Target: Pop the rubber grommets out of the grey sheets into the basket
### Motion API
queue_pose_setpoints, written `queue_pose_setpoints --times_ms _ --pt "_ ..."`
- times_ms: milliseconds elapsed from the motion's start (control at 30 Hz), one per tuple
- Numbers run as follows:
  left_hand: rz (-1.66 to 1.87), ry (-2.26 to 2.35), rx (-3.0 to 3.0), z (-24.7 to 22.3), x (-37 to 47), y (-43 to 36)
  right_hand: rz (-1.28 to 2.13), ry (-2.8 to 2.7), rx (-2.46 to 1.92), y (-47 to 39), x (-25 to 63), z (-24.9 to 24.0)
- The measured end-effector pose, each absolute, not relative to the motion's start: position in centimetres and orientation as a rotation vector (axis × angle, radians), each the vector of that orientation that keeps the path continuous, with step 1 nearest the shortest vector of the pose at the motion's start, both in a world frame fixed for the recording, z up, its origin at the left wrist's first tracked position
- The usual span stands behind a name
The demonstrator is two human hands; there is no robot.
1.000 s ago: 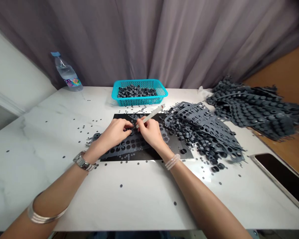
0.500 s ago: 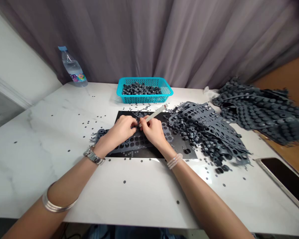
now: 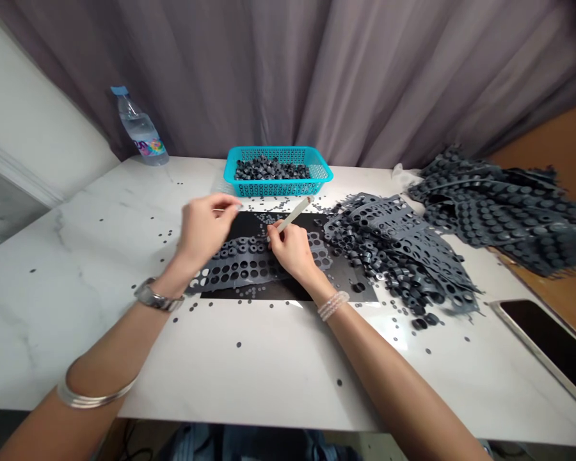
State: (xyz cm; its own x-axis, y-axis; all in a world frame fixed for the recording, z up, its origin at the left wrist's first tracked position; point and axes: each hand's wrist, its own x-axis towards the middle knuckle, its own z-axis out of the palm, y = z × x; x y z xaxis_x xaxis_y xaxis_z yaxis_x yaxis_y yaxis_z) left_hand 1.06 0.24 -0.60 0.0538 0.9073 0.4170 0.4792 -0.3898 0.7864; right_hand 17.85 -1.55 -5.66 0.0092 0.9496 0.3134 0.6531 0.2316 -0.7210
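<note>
My right hand [image 3: 292, 246] is closed around a pale, flat stick-like tool [image 3: 295, 212], whose lower end is at a dark grey rubber sheet [image 3: 242, 274] with rows of round holes and rings. The sheet lies across a black mat [image 3: 288, 293]. My left hand [image 3: 206, 227] is raised above the sheet's left part, thumb and fingertips pinched together; whatever is between them is too small to make out. Small dark discs [image 3: 239, 344] lie scattered on the mat and the white table.
Behind the mat stands a turquoise basket [image 3: 278, 190] of dark rings. Loose rings and punched sheets [image 3: 403, 234] are heaped on the right, with more sheets [image 3: 513, 211] beyond. A phone [image 3: 547, 349] lies at the right edge; a water bottle [image 3: 146, 137] stands back left.
My left hand has left the sheet beside my right hand and moved left and up, uncovering more of the sheet. The tool's upper end has shifted slightly left.
</note>
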Motion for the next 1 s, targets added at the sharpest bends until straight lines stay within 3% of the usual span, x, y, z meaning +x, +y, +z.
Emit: queue_pose_setpoints --times_ms 67,233,667,833,1000 --pt "1.372 1.263 1.361 -0.1 0.2 0.6 0.552 -1.664 -1.459 -1.6 18.0 -5.6" --pt "1.130 0.944 0.592 -0.7 -0.5 1.4 0.641 -1.450 -1.380 -1.8 18.8 -5.1" --pt "1.066 0.657 0.299 -0.2 0.4 0.2 0.655 -1.435 -1.347 -2.4 19.4 -4.5" --pt "0.966 0.753 0.469 -1.2 1.0 0.0 0.642 -1.558 -1.400 -2.7 18.9 -4.6" --pt "0.876 1.215 1.402 -1.7 1.7 -1.0 0.628 -1.608 -1.425 -2.9 18.8 -4.6"
